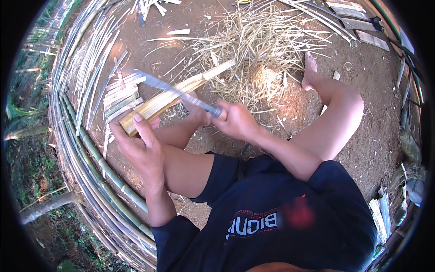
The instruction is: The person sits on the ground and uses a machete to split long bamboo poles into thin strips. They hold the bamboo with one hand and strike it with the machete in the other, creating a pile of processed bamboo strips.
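Note:
My left hand [144, 144] is wrapped round the lower end of a split bamboo piece [152, 108], its thumb on the pale yellow face. The piece slants up to the right, over my bent left leg. In my right hand [238, 120] is the handle of a long-bladed knife [157, 83]. Its blade, slightly blurred, crosses above the middle of the bamboo and points to the upper left. Whether the edge touches the bamboo I cannot tell. Beside the left hand, short flat bamboo pieces [121, 100] lie in a stack on the ground.
A heap of bamboo shavings [253, 56] spreads on the dirt floor ahead, by my right foot. Long thin strips [96, 59] lie to the left, next to a border of bamboo poles [106, 167]. Flat boards [358, 25] are at the far right.

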Tool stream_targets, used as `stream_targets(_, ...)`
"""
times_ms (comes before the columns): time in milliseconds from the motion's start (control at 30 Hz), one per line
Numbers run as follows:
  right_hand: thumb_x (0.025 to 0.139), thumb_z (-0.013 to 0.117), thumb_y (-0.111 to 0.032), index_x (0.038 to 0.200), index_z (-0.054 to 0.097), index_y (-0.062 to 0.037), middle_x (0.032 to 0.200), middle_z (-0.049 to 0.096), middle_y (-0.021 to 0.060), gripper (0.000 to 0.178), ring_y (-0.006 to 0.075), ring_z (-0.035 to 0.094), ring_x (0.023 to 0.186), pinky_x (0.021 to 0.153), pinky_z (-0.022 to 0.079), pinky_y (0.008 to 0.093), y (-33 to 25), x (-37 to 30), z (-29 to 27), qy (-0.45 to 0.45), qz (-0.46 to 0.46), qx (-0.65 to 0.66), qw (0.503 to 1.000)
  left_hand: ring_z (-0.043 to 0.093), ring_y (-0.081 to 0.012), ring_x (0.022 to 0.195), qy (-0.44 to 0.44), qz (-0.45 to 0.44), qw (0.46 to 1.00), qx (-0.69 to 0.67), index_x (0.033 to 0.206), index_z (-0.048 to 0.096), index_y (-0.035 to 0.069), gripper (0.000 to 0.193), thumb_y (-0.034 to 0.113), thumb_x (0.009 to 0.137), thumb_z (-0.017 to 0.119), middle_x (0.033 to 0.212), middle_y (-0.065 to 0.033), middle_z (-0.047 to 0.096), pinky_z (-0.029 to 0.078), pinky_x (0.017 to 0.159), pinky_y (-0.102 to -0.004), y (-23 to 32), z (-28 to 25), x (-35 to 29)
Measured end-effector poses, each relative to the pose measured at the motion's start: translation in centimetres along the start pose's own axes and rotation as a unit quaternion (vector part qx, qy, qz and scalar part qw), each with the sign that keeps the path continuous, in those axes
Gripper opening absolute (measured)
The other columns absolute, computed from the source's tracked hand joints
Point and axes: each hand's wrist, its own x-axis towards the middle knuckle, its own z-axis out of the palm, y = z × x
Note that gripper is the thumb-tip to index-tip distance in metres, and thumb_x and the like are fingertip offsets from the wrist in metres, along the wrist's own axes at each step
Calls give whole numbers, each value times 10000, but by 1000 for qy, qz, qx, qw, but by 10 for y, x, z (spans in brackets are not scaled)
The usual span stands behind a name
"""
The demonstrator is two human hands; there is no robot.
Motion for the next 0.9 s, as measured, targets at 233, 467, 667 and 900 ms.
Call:
stream_targets(233, 891, 615, -221, 890, 620, -51, 619, 611, 101, 170, 204, 594, 514, 527, 503, 384, 14, -6, -21, -25, 54, 2, 998, 670, -202, 669, 17, 7, 997, 78, 1141, 451, -55, 239, 135, 1000, 485, 947, -184, 585, 540, 592, -261, -23, -2, -8)
stream_targets(467, 834, 623, -167, 842, 608, -41, 626, 621, 182, 127, 319, 640, 543, 541, 495, 424, 50, 24, -17, 10, 87, -64, 994, 671, -213, 646, 12, 44, 986, 160, 1149, 436, -52, 253, 150, 1003, 478, 904, -200, 606, 533, 573, -264, -30, -1, 8)
stream_targets(667, 837, 591, -110, 845, 607, -38, 624, 636, 157, 75, 252, 651, 528, 511, 522, 395, 20, 6, -19, 25, -95, -77, 992, 598, -236, 788, 61, -1, 994, 95, 1080, 489, -62, 248, 157, 969, 521, 949, -184, 579, 485, 700, -326, -23, 8, -6)
stream_targets(900, 880, 585, -137, 920, 623, -15, 625, 626, 142, 134, 223, 626, 531, 534, 519, 371, 35, 22, -39, -40, 162, -33, 985, 585, -248, 864, 60, -39, 991, 112, 1064, 502, -70, 299, 216, 979, 515, 981, -186, 559, 487, 759, -339, -13, 13, 1)
